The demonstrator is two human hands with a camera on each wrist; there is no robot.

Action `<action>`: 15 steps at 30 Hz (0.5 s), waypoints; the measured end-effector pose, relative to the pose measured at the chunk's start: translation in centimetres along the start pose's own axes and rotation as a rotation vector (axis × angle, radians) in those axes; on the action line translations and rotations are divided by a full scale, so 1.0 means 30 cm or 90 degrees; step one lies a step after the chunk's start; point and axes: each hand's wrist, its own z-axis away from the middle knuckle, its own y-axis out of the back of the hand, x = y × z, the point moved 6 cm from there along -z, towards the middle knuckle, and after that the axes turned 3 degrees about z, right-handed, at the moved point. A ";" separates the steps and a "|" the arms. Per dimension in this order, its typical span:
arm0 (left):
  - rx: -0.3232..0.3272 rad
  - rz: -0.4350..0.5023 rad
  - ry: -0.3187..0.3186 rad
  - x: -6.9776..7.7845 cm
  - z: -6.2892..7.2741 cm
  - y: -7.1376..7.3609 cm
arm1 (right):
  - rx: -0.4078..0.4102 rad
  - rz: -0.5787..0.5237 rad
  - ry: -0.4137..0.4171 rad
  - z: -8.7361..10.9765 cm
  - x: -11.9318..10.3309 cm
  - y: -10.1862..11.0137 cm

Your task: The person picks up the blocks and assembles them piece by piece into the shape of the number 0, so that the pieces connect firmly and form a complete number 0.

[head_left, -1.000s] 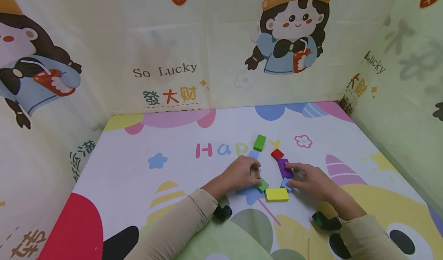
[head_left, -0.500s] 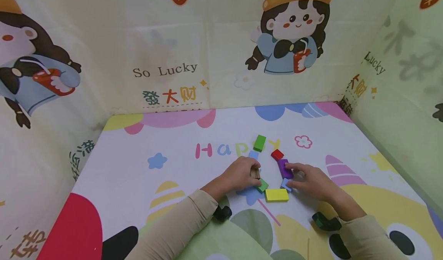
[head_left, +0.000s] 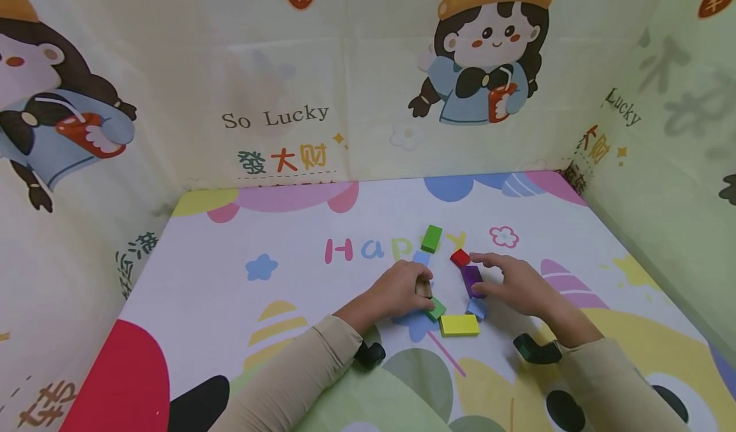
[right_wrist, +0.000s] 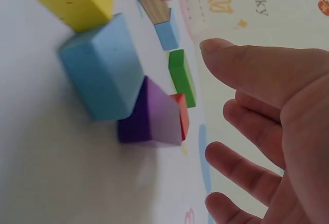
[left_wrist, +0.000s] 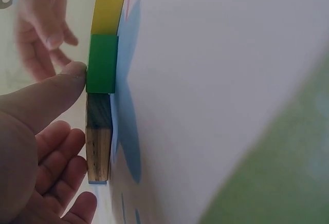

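My left hand (head_left: 399, 288) stays by the left side of a rough ring of toy blocks. Its thumb touches a green block (left_wrist: 102, 63), and its loosely bent fingers are at a bare wooden block (left_wrist: 98, 152). My right hand (head_left: 520, 286) hovers at the ring's right side, fingers spread and holding nothing. Its thumb is close to the purple block (head_left: 472, 281), its index finger close to the red block (head_left: 460, 257); contact is unclear. A blue block (right_wrist: 103, 70) sits between the purple one and a yellow block (head_left: 459, 325).
Another green block (head_left: 431, 238) stands at the ring's far end, beside a light blue block (head_left: 421, 257). A printed cloth (head_left: 322, 291) covers the table. Patterned cloth walls (head_left: 374, 100) rise at the back and sides.
My right hand has shifted away from me, from the purple and blue blocks to beside the red and purple ones. The blue block is more exposed. My left hand has stayed put.
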 end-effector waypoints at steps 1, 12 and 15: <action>0.000 0.000 -0.001 0.000 0.000 0.001 | 0.000 0.002 0.004 -0.010 -0.004 0.002; -0.003 -0.004 -0.043 0.001 -0.002 0.007 | 0.007 0.014 0.029 -0.124 -0.016 0.011; -0.004 -0.005 -0.046 0.001 -0.002 0.008 | 0.000 0.011 0.011 -0.160 -0.014 0.009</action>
